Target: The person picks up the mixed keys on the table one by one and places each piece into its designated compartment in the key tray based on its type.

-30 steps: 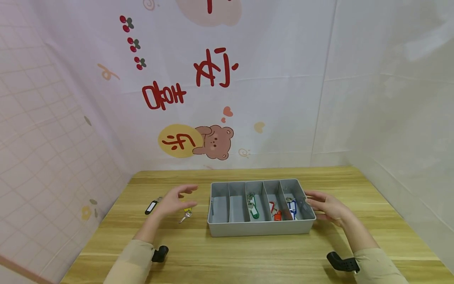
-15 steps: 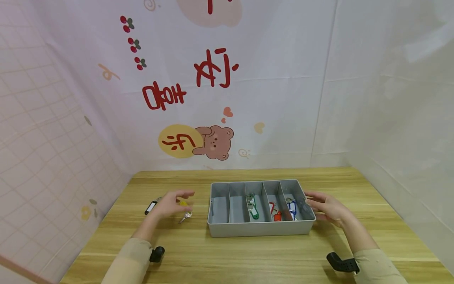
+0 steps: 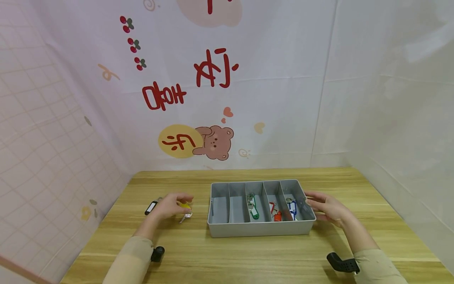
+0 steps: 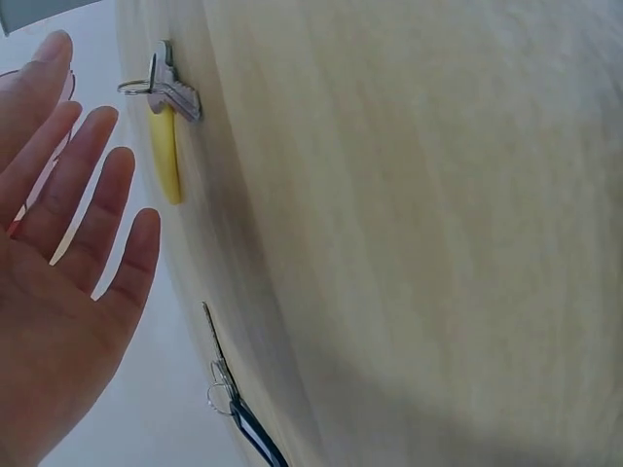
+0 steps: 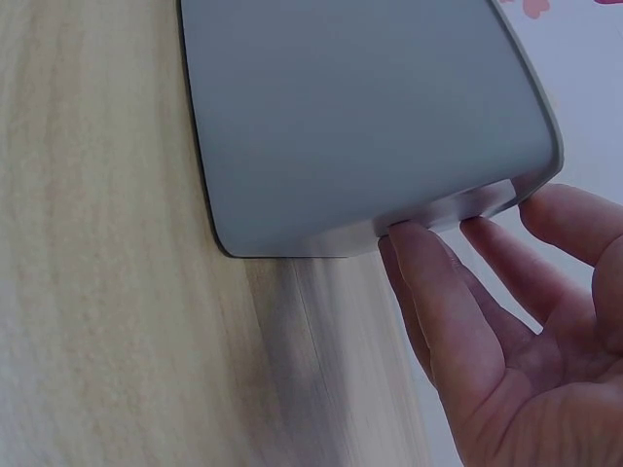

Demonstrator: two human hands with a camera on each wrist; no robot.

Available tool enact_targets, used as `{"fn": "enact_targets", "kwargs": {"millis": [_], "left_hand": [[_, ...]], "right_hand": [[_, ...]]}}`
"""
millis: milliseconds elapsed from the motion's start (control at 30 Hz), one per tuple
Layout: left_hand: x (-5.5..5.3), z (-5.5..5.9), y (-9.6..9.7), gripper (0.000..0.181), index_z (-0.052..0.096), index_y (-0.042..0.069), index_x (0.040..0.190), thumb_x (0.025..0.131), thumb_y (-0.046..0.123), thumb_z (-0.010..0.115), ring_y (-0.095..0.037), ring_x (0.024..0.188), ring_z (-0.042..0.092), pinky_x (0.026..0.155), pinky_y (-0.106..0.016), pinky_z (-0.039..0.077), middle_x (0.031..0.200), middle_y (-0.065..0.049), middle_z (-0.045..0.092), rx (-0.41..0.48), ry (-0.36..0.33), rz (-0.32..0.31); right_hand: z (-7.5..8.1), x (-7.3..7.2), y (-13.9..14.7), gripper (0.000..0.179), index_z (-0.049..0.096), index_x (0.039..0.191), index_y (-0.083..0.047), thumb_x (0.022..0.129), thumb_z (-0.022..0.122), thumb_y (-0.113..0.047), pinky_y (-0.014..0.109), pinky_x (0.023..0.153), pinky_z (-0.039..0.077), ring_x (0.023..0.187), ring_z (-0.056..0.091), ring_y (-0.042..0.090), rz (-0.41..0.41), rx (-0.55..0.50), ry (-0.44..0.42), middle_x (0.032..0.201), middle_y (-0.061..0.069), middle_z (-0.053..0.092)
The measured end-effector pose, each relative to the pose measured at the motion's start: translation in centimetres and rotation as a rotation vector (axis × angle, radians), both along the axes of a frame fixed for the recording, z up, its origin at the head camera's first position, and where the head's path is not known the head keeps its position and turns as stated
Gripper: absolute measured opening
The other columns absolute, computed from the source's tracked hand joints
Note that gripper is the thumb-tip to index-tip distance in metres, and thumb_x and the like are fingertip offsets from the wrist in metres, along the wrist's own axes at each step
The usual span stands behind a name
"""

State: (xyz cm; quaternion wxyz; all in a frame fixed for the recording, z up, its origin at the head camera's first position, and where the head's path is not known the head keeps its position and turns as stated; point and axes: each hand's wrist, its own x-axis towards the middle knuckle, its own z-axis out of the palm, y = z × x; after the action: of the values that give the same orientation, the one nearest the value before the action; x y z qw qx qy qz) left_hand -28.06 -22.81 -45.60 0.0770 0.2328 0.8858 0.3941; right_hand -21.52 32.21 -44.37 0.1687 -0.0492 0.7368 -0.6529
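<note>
Over a yellow key tag [image 3: 184,204] with silver keys [image 3: 186,216] hovers my left hand [image 3: 171,205], its fingers partly covering the tag in the head view. The left wrist view has that hand [image 4: 78,272] with extended fingers and nothing gripped, the yellow tag [image 4: 166,161] lying past the fingertips. Behind the hand lies a black key tag [image 3: 151,207] with a key. Fingertips of my right hand [image 3: 328,207] rest against the right end of a grey divided box [image 3: 262,229]; the right wrist view shows them touching its wall [image 5: 360,117].
Green-tagged keys [image 3: 253,212], red-tagged keys [image 3: 277,215] and blue-tagged keys [image 3: 292,206] lie in separate compartments of the box. Its two left compartments show bare floors. A printed cloth [image 3: 276,98] hangs behind the wooden table [image 3: 227,260].
My left hand has moved slightly left and down onto the yellow key tag, its fingers drawing nearer to it. The right hand and box have stayed in place.
</note>
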Motion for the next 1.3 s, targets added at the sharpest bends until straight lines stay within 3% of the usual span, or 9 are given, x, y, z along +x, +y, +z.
{"fn": "enact_targets", "kwargs": {"millis": [200, 467, 833, 1300], "left_hand": [[-0.26, -0.38, 0.08, 0.042, 0.068, -0.005, 0.119, 0.082, 0.009, 0.081, -0.035, 0.1, 0.06, 0.085, -0.045, 0.049, 0.112, -0.016, 0.069, -0.021, 0.012, 0.015], [-0.41, -0.5, 0.28, 0.038, 0.07, -0.006, 0.115, 0.081, 0.007, 0.082, -0.023, 0.088, 0.06, 0.076, -0.033, 0.05, 0.102, -0.011, 0.07, -0.023, -0.027, 0.055], [-0.5, -0.7, 0.47, 0.027, 0.072, -0.007, 0.106, 0.081, 0.003, 0.08, -0.017, 0.084, 0.063, 0.075, -0.035, 0.052, 0.093, -0.008, 0.072, -0.021, -0.047, 0.074], [-0.68, -0.82, 0.72, 0.008, 0.076, 0.001, 0.09, 0.083, 0.003, 0.078, -0.013, 0.075, 0.062, 0.07, -0.034, 0.051, 0.082, -0.001, 0.071, -0.067, -0.021, 0.106]], "right_hand": [[0.03, 0.0, -0.03, 0.067, 0.02, 0.15, 0.013, 0.103, 0.056, -0.017, 0.042, 0.087, 0.055, 0.106, 0.063, 0.022, -0.004, 0.004, 0.0, 0.131, 0.016, 0.056], [0.04, 0.02, -0.02, 0.068, 0.02, 0.151, 0.013, 0.103, 0.056, -0.017, 0.043, 0.087, 0.054, 0.107, 0.063, 0.022, -0.004, 0.016, 0.004, 0.134, 0.02, 0.054], [0.06, 0.03, 0.0, 0.068, 0.019, 0.15, 0.013, 0.102, 0.057, -0.017, 0.042, 0.086, 0.055, 0.107, 0.063, 0.022, -0.005, 0.002, 0.0, 0.131, 0.016, 0.057], [0.14, 0.0, -0.04, 0.068, 0.019, 0.151, 0.013, 0.103, 0.056, -0.017, 0.042, 0.086, 0.055, 0.106, 0.063, 0.022, -0.002, -0.004, -0.006, 0.131, 0.016, 0.057]]}}
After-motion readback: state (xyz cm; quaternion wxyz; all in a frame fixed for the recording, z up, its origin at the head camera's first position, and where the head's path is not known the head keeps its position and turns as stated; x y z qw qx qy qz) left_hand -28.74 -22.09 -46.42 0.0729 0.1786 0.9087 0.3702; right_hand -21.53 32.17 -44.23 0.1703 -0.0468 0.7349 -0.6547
